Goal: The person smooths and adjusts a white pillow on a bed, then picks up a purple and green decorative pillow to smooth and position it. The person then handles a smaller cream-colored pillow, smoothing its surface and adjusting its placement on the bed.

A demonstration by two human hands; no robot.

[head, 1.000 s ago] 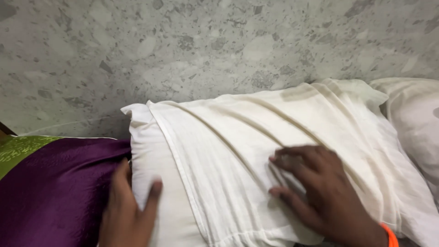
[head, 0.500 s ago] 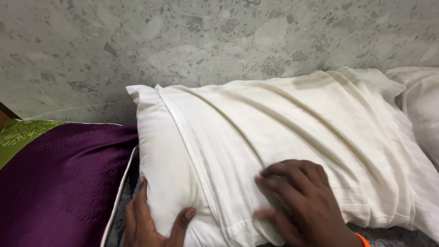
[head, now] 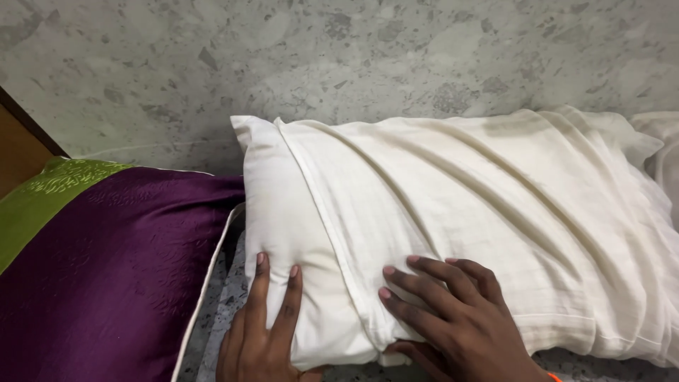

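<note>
A cream-white pillow (head: 453, 212) in a wrinkled cover lies against a grey speckled stone wall (head: 318, 64). My left hand (head: 265, 332) holds its lower left corner, fingers on top and the thumb hidden under the edge. My right hand (head: 453, 322) grips the pillow's lower edge near the middle, fingers spread on the cover and the thumb tucked beneath. An orange band shows at my right wrist.
A purple satin cushion (head: 106, 276) with a green stripe (head: 49, 198) and white piping lies to the left, touching the pillow. Another white pillow (head: 661, 152) peeks in at the right edge. A brown wooden piece (head: 18, 145) stands at far left.
Both hands have slid down to the pillow's lower edge and taken hold of it. The pillow now lies flatter and fills more of the view.
</note>
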